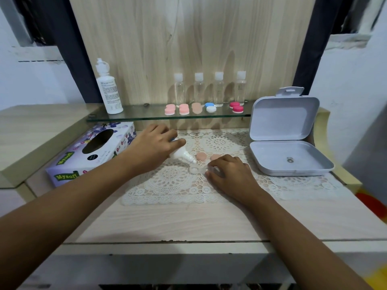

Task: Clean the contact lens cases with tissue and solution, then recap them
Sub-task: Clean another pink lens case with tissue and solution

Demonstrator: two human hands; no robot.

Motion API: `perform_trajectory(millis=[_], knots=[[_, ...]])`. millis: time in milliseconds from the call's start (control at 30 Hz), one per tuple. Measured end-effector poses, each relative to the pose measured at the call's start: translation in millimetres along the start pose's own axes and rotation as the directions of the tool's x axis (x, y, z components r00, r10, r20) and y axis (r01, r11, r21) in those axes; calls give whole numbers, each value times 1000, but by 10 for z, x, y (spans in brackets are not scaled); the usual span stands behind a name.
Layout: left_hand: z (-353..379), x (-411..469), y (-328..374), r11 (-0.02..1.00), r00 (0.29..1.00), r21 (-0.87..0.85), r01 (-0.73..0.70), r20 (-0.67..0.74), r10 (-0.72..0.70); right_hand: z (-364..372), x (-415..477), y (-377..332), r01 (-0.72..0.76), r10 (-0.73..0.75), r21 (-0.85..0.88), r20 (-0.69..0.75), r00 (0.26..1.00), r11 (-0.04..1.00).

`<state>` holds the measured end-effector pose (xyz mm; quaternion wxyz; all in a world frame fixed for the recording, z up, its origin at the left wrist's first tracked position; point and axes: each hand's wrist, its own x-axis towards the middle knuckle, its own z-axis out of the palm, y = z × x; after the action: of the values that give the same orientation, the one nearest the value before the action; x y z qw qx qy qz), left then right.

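My left hand (154, 146) grips a small white solution bottle (181, 154), tipped down to the right with its nozzle over the left well of a clear, uncapped lens case (198, 170) on the lace mat. My right hand (229, 171) holds the case's right end with curled fingers and hides that well. Two peach caps (201, 156) (215, 157) lie loose just behind the case.
A purple tissue box (92, 151) sits at the left. An open grey plastic box (287, 143) stands at the right. A glass shelf (146, 117) carries a tall white bottle (107, 88), several clear bottles (199, 88) and several capped lens cases (184, 109).
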<state>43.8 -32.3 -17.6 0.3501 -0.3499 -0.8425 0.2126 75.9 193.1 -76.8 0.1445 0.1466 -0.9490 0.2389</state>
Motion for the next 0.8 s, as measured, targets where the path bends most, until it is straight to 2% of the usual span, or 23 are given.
perform_trajectory(millis=[267,800], knots=[[3,104,92,999,998,-18,-31,-57,30,-28,40,12,-34,33,22,56,998,999],[57,200,185,997,994,-3,-71,-85,70,-27,51,19,-35,34,12,62,998,999]])
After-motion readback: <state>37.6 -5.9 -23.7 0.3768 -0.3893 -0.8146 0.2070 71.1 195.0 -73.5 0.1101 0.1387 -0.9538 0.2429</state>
